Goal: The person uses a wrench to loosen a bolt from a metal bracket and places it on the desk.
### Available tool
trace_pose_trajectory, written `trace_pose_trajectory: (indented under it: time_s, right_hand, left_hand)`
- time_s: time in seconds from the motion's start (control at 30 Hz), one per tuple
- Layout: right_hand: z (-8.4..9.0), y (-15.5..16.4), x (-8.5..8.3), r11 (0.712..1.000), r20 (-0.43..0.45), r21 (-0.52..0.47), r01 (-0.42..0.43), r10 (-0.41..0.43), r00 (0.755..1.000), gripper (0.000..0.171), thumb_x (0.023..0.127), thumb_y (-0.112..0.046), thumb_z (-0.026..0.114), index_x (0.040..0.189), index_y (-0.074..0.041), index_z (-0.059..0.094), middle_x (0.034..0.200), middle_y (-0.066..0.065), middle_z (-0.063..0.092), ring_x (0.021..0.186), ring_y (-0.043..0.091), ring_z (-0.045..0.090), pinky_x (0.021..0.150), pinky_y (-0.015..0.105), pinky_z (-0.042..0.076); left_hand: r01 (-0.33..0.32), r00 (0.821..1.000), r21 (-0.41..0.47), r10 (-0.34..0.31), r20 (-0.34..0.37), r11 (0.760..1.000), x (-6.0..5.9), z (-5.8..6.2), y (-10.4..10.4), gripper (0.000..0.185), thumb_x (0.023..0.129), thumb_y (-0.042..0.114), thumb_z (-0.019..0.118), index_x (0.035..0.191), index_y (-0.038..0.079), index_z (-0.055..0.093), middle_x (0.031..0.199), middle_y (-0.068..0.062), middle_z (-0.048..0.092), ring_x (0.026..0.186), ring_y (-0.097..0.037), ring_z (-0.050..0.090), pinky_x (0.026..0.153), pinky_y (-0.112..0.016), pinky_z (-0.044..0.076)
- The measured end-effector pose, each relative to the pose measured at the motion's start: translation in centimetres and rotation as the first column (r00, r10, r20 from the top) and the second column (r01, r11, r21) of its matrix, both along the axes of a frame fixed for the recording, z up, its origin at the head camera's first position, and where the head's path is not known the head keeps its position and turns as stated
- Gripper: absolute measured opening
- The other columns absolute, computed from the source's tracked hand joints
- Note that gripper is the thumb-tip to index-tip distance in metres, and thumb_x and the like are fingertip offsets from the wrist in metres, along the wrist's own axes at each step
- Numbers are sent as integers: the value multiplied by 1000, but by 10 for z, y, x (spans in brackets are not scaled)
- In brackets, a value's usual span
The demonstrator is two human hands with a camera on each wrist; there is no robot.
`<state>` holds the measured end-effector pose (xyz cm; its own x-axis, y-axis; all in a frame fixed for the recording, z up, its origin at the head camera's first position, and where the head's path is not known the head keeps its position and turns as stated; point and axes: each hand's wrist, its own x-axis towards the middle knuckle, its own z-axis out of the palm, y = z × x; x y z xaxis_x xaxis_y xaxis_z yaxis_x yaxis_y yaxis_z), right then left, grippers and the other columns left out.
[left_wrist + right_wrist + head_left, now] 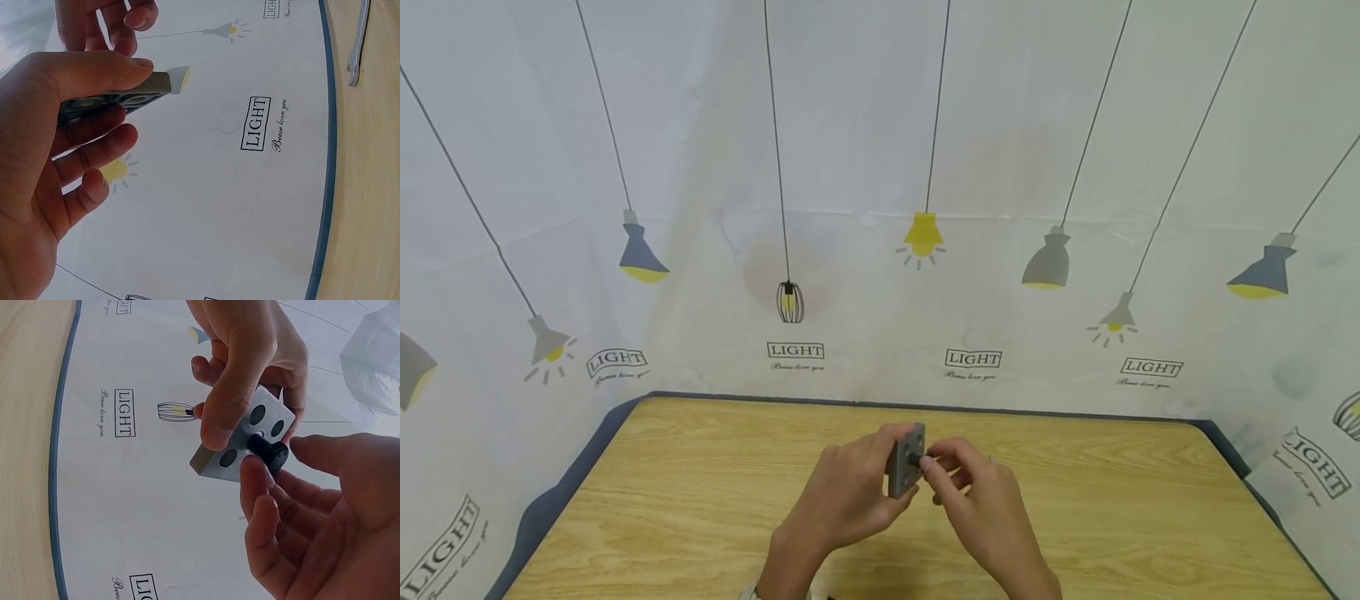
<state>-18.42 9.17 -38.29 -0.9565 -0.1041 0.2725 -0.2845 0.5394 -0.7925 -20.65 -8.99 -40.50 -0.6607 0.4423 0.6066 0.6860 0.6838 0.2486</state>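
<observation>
My left hand grips a grey metal block by its edges, thumb on one side and fingers on the other. Several round holes run through the block's flat face. A black bolt stands in the central hole, its threaded shank partly showing and its head outward. Thumb and fingertips of my right hand pinch the bolt at its head. Both hands are raised over the wooden table. In the left wrist view, the block is seen edge-on between thumb and fingers.
A metal wrench lies on the wooden table. A pale wall sheet printed with lamps and lettering stands behind and at both sides, meeting the table along a dark blue edge.
</observation>
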Motion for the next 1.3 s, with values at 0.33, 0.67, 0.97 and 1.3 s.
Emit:
trace_pose_trajectory:
  time_s: [0.33,0.67,0.97,1.3]
  right_hand:
    - [-1,0,0,1000,2,-26,-8,8,1000,7,95,-22,68,98,-16,70,80,-6,70,62,2,62,60,23,51]
    - [0,0,0,999,6,-41,-6,6,1000,5,92,-15,70,96,-15,71,80,-3,71,58,2,61,56,23,51]
    - [-1,0,0,1000,-72,-1,-1,1,997,10,88,-13,75,96,-17,72,81,-5,71,60,0,61,59,22,52]
    - [-1,0,0,1000,-95,17,-8,10,995,13,87,-12,76,96,-19,71,84,-6,70,63,0,62,62,22,53]
  left_hand:
    - [0,1000,4,0,-3,1000,0,0,0,68,71,21,87,130,13,53,96,4,71,68,-2,60,53,-16,42]
    - [5,1000,5,-5,16,1000,0,0,0,68,71,20,87,130,14,52,97,4,71,69,-2,60,54,-15,43]
    - [-1,1000,4,1,16,1000,0,0,0,68,72,21,86,130,14,52,96,4,71,68,-2,59,53,-15,42]
    - [-5,1000,0,5,-2,1000,-1,-1,-1,67,72,21,86,129,14,52,96,5,71,69,-2,60,53,-16,43]
